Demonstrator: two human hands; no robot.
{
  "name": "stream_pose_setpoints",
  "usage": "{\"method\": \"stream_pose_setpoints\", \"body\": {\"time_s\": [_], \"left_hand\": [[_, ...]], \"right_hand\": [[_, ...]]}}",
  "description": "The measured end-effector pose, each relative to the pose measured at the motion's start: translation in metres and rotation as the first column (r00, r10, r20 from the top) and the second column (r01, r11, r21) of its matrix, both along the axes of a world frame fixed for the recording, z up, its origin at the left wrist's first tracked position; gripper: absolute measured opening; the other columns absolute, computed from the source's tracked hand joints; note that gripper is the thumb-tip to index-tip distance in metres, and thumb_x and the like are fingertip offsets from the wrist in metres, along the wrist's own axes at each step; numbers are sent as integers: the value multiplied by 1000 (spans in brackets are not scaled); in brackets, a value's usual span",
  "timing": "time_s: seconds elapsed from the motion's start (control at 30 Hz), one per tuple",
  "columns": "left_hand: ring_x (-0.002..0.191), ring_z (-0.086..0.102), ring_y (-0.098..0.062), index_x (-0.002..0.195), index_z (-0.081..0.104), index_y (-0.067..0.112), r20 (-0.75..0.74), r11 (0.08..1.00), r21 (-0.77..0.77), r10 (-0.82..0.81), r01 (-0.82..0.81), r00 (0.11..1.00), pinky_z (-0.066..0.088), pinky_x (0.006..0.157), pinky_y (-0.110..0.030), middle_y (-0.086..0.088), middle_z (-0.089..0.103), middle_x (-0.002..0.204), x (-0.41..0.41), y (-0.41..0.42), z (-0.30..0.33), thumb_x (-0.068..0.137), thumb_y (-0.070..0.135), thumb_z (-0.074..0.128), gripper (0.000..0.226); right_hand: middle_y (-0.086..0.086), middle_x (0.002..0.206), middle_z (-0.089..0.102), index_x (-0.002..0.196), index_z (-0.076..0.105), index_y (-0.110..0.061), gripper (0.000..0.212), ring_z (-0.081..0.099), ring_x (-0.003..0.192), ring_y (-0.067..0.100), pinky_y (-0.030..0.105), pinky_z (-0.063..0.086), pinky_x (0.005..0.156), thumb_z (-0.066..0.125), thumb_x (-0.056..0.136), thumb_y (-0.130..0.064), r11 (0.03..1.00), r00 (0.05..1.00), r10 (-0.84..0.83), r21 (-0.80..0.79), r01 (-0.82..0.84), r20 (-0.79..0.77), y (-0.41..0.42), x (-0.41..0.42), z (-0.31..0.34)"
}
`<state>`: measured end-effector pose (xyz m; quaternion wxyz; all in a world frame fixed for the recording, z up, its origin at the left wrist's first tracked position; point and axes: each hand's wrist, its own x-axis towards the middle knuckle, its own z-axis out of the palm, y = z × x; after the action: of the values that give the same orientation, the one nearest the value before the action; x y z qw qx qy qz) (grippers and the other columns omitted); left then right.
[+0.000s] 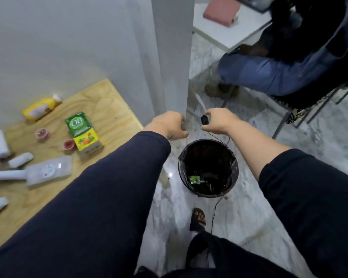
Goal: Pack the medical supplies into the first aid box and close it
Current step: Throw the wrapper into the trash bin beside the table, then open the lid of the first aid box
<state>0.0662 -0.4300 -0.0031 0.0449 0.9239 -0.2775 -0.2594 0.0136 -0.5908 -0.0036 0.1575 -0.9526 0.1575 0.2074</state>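
Note:
Medical supplies lie on the wooden table [113, 109] at the left: a green and yellow box [83, 133], a yellow bottle [41, 108] on its side, two small pink cups [42, 134], several white rolls [20, 159] and a flat whitish case [48, 172]. Both my hands are off the table, above a black bin [208, 167]. My left hand [169, 125] is closed against the corner of a white pillar [172, 57], and what it holds is hidden. My right hand [217, 120] pinches a small black object [205, 119] with a thin black cable hanging from it.
The bin stands on the marble floor and holds a green wrapper [196, 179]. A seated person [269, 73] in jeans is on a chair at the upper right beside a white table [219, 35] with a pink box. My sandalled foot [198, 219] is near the bin.

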Motion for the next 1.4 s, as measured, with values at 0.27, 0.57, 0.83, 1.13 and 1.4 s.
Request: {"method": "stream_pose_setpoints", "body": {"time_s": [0.27, 0.57, 0.83, 1.13, 1.4], "left_hand": [[128, 50, -24, 141, 47, 14, 119, 972, -126, 215, -200, 969, 43, 104, -38, -4, 53, 141, -46, 170, 71, 89, 38, 62, 59], [123, 53, -27, 139, 49, 17, 180, 847, -128, 532, -517, 827, 46, 97, -36, -5, 52, 142, -128, 380, 104, 84, 40, 61, 60], [111, 60, -26, 132, 54, 23, 233, 686, -180, 726, -705, 647, 50, 93, -43, -2, 62, 127, -157, 499, 100, 80, 43, 65, 57], [139, 34, -22, 148, 33, 17, 300, 643, -167, 755, -747, 583, 36, 109, -38, -1, 34, 153, -107, 588, 77, 84, 28, 64, 72], [149, 13, -21, 154, 21, 16, 356, 654, -188, 741, -733, 570, 19, 117, -35, -1, 14, 162, -44, 633, 40, 91, 20, 64, 76]], "right_hand": [[7, 145, 47, 140, 43, -15, 70, 45, 133, 27, 44, 40, 109, 65, 82, -47, 976, 969, 217, -24, -215, 119, 151, -15, 74], [5, 133, 57, 132, 52, -20, 58, 52, 123, 27, 40, 47, 101, 64, 81, -46, 870, 848, 490, -58, -489, 201, 353, -43, 99], [10, 135, 56, 133, 49, -15, 58, 53, 121, 30, 39, 47, 97, 60, 84, -45, 723, 693, 689, -136, -677, 209, 481, -38, 101], [0, 145, 46, 141, 40, -22, 64, 41, 134, 24, 44, 39, 107, 63, 83, -36, 584, 520, 795, -161, -796, 313, 586, 33, 82], [1, 162, 8, 152, 8, -17, 79, 6, 150, 19, 42, 10, 123, 56, 91, -33, 447, 335, 870, -293, -845, 361, 644, 86, 36]]}}
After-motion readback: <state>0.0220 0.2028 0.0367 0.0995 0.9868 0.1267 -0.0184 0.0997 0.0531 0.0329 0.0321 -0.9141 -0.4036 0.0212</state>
